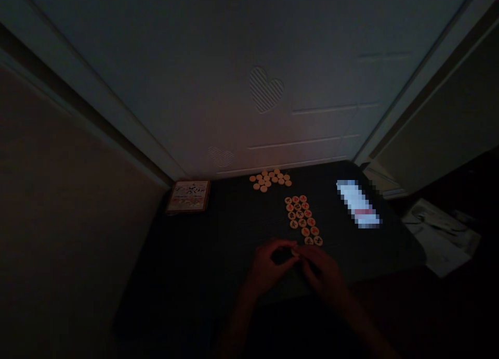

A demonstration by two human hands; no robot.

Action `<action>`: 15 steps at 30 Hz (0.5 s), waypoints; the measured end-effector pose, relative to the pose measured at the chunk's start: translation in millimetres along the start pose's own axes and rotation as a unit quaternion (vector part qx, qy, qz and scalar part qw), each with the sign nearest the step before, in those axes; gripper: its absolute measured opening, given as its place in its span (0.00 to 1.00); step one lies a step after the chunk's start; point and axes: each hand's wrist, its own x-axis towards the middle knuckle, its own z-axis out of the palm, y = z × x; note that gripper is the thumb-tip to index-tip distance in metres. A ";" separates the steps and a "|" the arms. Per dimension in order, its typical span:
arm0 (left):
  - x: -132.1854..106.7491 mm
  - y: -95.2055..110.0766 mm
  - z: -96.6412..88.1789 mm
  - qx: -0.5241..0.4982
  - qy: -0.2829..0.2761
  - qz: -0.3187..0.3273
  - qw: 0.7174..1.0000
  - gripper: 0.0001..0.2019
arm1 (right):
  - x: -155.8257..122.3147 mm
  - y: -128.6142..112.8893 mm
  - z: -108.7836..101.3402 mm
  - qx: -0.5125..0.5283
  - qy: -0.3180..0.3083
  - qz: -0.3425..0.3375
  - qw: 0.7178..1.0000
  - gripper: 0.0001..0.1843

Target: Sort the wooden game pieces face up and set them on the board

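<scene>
My left hand point(265, 269) and my right hand point(324, 271) meet at the fingertips near the front of the dark table point(202, 249). Between them, a small round wooden Chinese chess piece point(295, 253) is pinched, mostly covered by fingers. Just beyond my hands, face-up chess pieces point(300, 214) with red or black characters lie in close rows. The front row is nearest my right fingertips. Farther back, several blank-side-up pieces point(267, 183) lie in a loose cluster.
A flat box point(189, 196) with a printed lid lies at the back left. A bright pixelated object point(358, 205) is on the right. Behind the table stands a white panel point(187, 88) with heart reliefs. Pale items point(442, 236) sit lower right. The light is dim.
</scene>
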 end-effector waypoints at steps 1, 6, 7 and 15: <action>0.2 -0.5 0.2 0.001 0.000 0.002 1.000 0.14 | 0.1 -0.1 0.0 0.001 0.004 0.000 1.000 0.21; 0.6 -1.0 0.5 -0.003 -0.005 0.013 1.000 0.14 | 1.4 -2.9 -1.3 0.016 0.009 -0.002 1.000 0.21; 0.6 -0.8 0.3 -0.006 -0.006 0.014 1.000 0.14 | 1.6 -3.5 -1.7 0.019 0.007 0.000 1.000 0.21; 1.3 -0.7 -1.5 -0.023 -0.021 0.031 0.999 0.14 | 1.8 -1.5 -2.3 0.022 -0.024 0.019 0.999 0.21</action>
